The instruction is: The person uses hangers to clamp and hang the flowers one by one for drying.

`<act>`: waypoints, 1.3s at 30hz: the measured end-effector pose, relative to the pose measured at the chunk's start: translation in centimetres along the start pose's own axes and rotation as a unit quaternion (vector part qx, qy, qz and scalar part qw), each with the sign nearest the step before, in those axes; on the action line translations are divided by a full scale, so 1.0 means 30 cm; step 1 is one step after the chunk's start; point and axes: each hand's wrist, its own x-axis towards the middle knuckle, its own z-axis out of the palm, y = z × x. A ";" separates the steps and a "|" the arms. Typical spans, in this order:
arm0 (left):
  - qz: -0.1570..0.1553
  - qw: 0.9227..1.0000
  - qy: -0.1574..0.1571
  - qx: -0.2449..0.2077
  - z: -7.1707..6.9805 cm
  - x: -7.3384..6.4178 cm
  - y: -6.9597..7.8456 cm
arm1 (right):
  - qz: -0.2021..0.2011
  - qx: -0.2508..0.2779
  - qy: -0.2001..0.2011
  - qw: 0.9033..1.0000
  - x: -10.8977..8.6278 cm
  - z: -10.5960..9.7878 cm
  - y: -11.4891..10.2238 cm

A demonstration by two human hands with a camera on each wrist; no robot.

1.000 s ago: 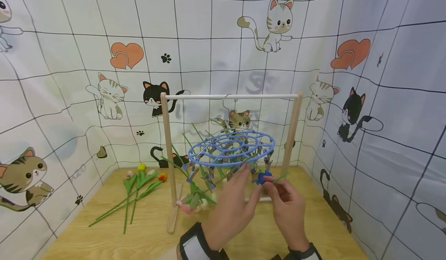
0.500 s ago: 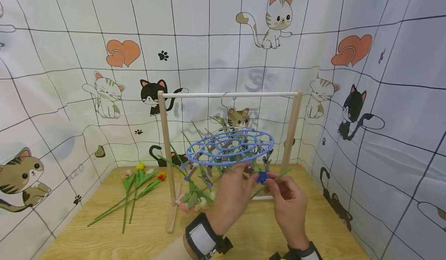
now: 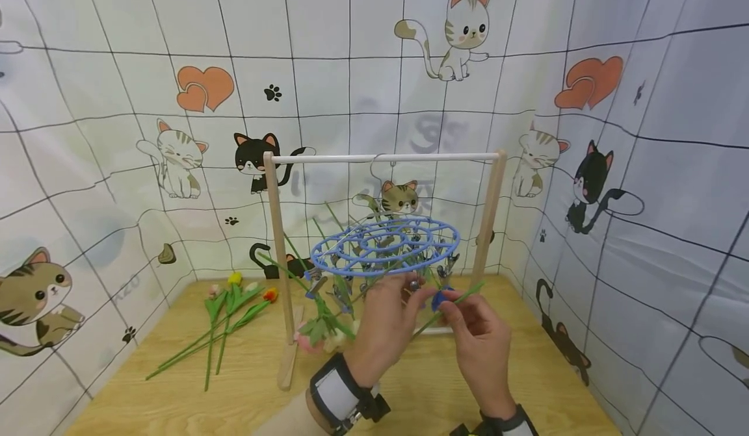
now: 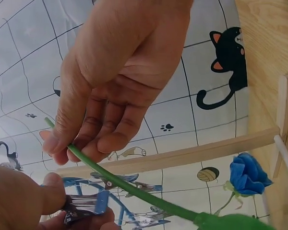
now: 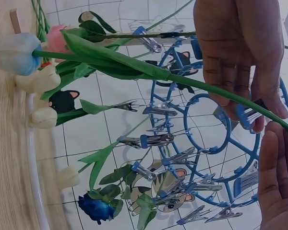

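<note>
A blue round clip hanger (image 3: 363,272) hangs from the white rod of a wooden stand, with several flowers dangling head-down from its metal clips. My left hand (image 3: 383,322), below the ring's front edge, pinches one clip (image 5: 252,114) with blue ends. On its right, my right hand (image 3: 482,348) pinches the green stem (image 4: 134,190) of a tulip near its end, close to that clip. This tulip's white-and-blue head (image 5: 18,53) hangs low in the right wrist view; my left hand hides it in the head view. A blue rose (image 4: 249,175) hangs behind the hands.
Several loose tulips (image 3: 225,325) lie on the wooden table left of the stand. The stand's posts (image 3: 277,228) rise on both sides of the hanger. Pink and white flower heads (image 3: 310,338) hang near the left foot. Cat-printed cloth (image 3: 351,85) surrounds the table.
My left hand's raised fingers have bent in under the ring and it now pinches a clip. My right hand stays almost in place with the stem. The hanging flowers at left have swung slightly.
</note>
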 end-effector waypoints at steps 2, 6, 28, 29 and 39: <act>-0.005 1.000 -0.008 -0.008 -0.004 -0.003 -0.005 | 0.003 0.000 0.000 1.000 0.000 -0.001 -0.001; -0.002 1.000 -0.012 -0.012 -0.005 -0.008 -0.024 | 0.012 -0.005 0.002 1.000 0.001 -0.005 -0.004; -0.083 0.986 -0.006 -0.143 -0.058 -0.033 -0.101 | 0.018 -0.022 -0.002 1.000 0.005 0.012 0.016; -0.083 0.986 -0.001 -0.147 -0.058 -0.034 -0.104 | 0.019 -0.025 -0.003 0.999 0.003 0.014 0.017; -0.084 0.983 0.020 -0.160 -0.064 -0.043 -0.138 | 0.028 -0.016 -0.013 0.999 -0.017 0.039 0.035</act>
